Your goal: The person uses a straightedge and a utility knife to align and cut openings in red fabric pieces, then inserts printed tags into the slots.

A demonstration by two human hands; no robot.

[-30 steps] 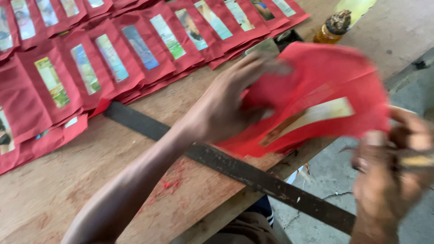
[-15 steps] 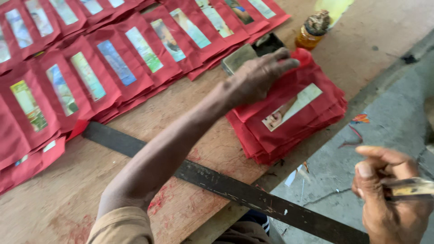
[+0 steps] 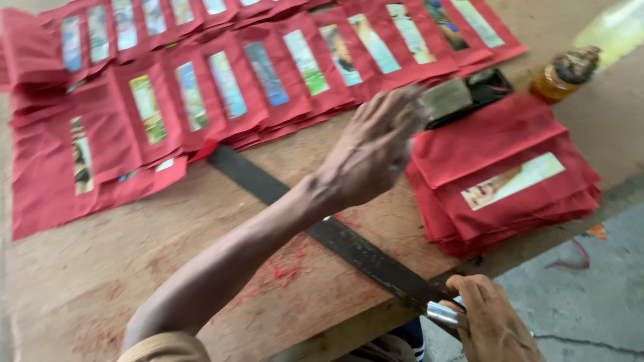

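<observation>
left hand point(image 3: 372, 151) motion-blurred, right hand point(image 3: 493, 325) cut off below

Red envelopes point(image 3: 221, 94) beside red stack point(image 3: 503, 181)

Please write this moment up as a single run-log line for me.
left hand: open, above table, beside red envelope stack | right hand: grips small metal tool at table edge | long dark metal strip: flat on table

Table point(image 3: 134, 268): bare wood, rough, matt, smeared with red dust. Long straightedge point(image 3: 335, 238): dark metal, dull and worn. Stacked red envelopes point(image 3: 510, 181): matt paper bearing glossy printed picture strips. Small bottle point(image 3: 563, 74): clear glossy material, grimy cap. Object in right hand point(image 3: 493, 322): shiny metal.
</observation>
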